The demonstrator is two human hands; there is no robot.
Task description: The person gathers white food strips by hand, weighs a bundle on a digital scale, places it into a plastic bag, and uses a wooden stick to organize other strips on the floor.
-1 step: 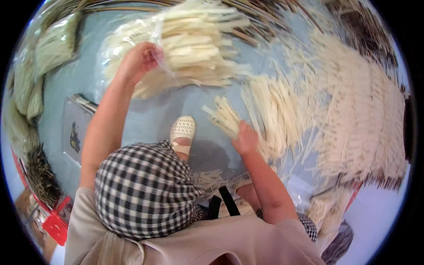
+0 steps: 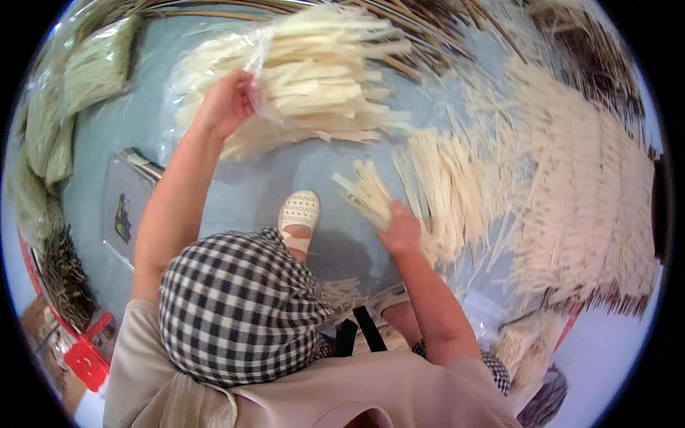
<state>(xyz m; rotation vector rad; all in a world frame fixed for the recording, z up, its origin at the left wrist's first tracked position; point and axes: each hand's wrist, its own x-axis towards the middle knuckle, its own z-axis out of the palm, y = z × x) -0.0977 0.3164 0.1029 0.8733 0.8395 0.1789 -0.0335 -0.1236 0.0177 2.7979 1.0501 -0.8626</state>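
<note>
With its fingers closed on a clear plastic bag (image 2: pixel 258 53), my left hand (image 2: pixel 227 103) is at the near side of a large bundle of pale, flat strips (image 2: pixel 321 71) at the top middle. My right hand (image 2: pixel 399 232) grips a small bunch of similar strips (image 2: pixel 364 192), just left of a loose pile of longer strips (image 2: pixel 449 185) lying on the grey floor. Between my arms are my checked trouser leg (image 2: pixel 235 307) and one cream perforated shoe (image 2: pixel 298 212).
A broad mat of short pale pieces (image 2: pixel 578 207) lies at right. Dark sticks (image 2: pixel 414 36) line the top edge. Bagged greenish bundles (image 2: pixel 93 64) lie along the left, with a flat grey object (image 2: pixel 121 214) nearer me and a red plastic item (image 2: pixel 85 364) at lower left.
The whole view has shifted slightly down and right. Both hands keep their grips, with hardly any visible movement relative to the bag and strips.
</note>
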